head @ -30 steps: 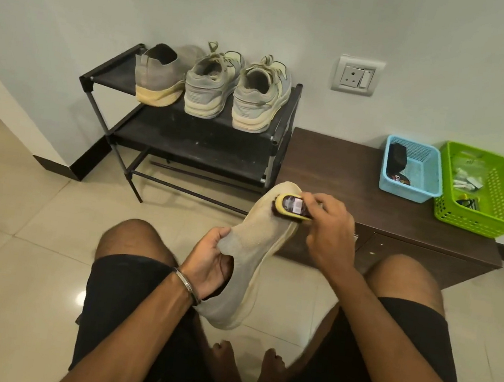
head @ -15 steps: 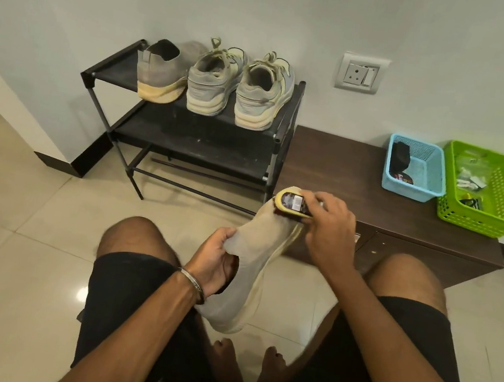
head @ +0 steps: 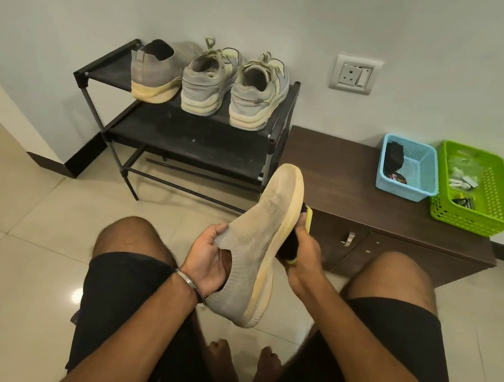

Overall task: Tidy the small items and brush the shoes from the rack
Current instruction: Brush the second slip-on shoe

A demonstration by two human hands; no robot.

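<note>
Holding knit shoe [head: 256,243] between left hand [head: 207,260], right hand [head: 304,259] with brush [head: 298,229]

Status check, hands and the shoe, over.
Left hand grips knit shoe at its opening. Right hand holds brush against the sole side. Nothing in the way.

- Seated, bare knees apart, both forearms reaching forward between them.
- Left hand [head: 210,261] turned palm-in, fingers tucked inside the shoe [head: 260,250] opening, thumb pinching its collar; metal bangle [head: 187,282] on the wrist.
- Right hand [head: 304,259] behind the sole edge, fingers curled round the brush [head: 298,233], mostly hidden by the shoe.
- Bare feet below, toes near each other.
</note>
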